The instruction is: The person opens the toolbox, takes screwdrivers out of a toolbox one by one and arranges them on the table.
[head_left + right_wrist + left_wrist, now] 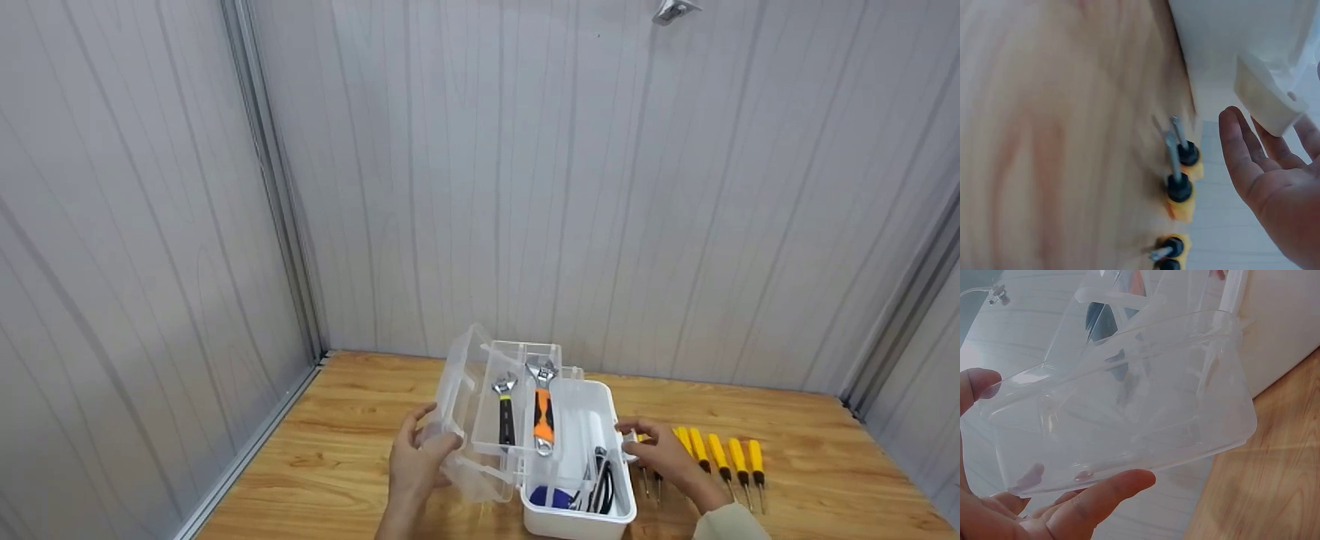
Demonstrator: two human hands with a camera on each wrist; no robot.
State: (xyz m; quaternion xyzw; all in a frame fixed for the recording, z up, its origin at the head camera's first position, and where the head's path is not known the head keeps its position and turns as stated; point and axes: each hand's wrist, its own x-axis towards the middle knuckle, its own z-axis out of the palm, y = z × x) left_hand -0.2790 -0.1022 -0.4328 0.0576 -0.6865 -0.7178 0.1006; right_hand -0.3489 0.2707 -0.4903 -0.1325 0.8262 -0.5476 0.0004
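My left hand grips the outer edge of a clear plastic lid, thumb on one side and fingers on the other. That lid stands raised on the left of a white toolbox. At the box's right side, my right hand has thumb and fingers about a white latch. A clear tray, swung up over the box's left, carries a black-handled adjustable wrench and an orange-and-black one. Inside the box lie a blue item and a black cable.
Several yellow-handled screwdrivers lie in a row right of the box, some partly behind my right hand. The wooden table meets a pale panel wall at the back. A metal post runs up the left corner.
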